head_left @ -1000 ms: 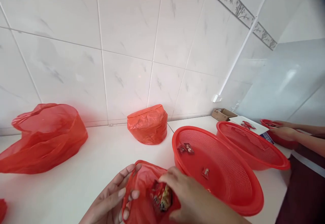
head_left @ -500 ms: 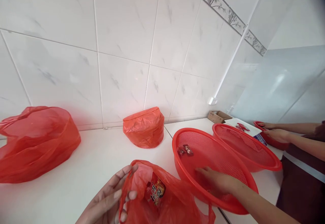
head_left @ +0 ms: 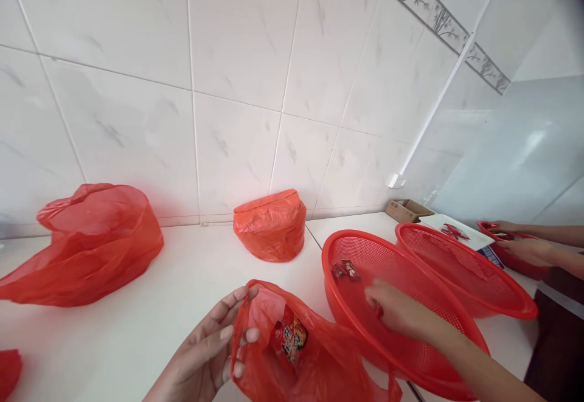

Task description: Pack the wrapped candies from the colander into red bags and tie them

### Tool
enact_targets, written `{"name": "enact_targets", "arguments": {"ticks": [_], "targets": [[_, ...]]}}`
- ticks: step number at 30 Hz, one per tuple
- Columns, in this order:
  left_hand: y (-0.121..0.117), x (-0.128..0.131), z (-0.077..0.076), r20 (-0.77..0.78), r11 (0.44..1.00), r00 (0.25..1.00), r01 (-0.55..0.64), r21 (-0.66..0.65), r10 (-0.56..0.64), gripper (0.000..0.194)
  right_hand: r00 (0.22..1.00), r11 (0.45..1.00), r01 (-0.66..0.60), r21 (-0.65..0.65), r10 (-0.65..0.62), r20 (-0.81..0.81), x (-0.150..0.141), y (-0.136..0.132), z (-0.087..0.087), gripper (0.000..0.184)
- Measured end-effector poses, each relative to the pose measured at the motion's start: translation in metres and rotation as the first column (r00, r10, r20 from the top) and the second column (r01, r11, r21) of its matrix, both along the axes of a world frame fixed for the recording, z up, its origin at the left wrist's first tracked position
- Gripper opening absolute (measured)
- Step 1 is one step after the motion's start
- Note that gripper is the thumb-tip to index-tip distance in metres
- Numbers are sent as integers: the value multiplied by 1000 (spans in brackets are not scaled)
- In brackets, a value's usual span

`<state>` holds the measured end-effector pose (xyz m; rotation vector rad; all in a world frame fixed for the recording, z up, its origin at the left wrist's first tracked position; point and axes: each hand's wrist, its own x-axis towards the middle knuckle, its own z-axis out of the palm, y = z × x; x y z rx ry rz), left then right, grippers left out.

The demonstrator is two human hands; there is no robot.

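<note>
The lower part of the red bag (head_left: 335, 359) was cut off from my sight, and its plastic partly veiled the packet (head_left: 292, 338) inside. The left hand (head_left: 207, 338) pinched the bag's rim in a curled grip. The right hand (head_left: 396, 312) reached into the basket (head_left: 387, 256) beside the bag, knuckles bent; whether it held anything, I couldn't tell.

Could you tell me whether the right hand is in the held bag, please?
No, the right hand reaches into the basket beside that bag.
</note>
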<state>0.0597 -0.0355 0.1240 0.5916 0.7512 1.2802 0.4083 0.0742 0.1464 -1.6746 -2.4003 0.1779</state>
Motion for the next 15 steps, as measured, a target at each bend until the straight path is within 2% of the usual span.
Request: {"name": "enact_targets", "arguments": {"ticks": [4,7,9,11,12,13,15], "targets": [[4,2,0,32,999,999,20,36,-21,50,978,985,-164,-53,155,-143,-53,-32,59,18],[7,6,4,60,997,997,52,58,-56,51,929,932,-334,-138,300,-217,-89,-49,82,23],[7,9,7,56,997,997,56,56,-59,51,917,923,-350,-161,303,-260,-97,-37,83,35],[6,10,9,30,998,998,47,49,-48,48,943,969,-202,-139,155,-296,-91,-8,73,47],[5,10,10,16,998,999,42,51,-43,45,950,990,-80,-119,40,-308,-83,10,66,43],[4,10,10,6,998,999,41,56,-41,43,950,986,62,-153,-106,-294,-74,28,59,32],[3,9,10,5,997,999,43,69,-44,41,939,970,163,-182,-209,-274,-57,57,43,10]]}}
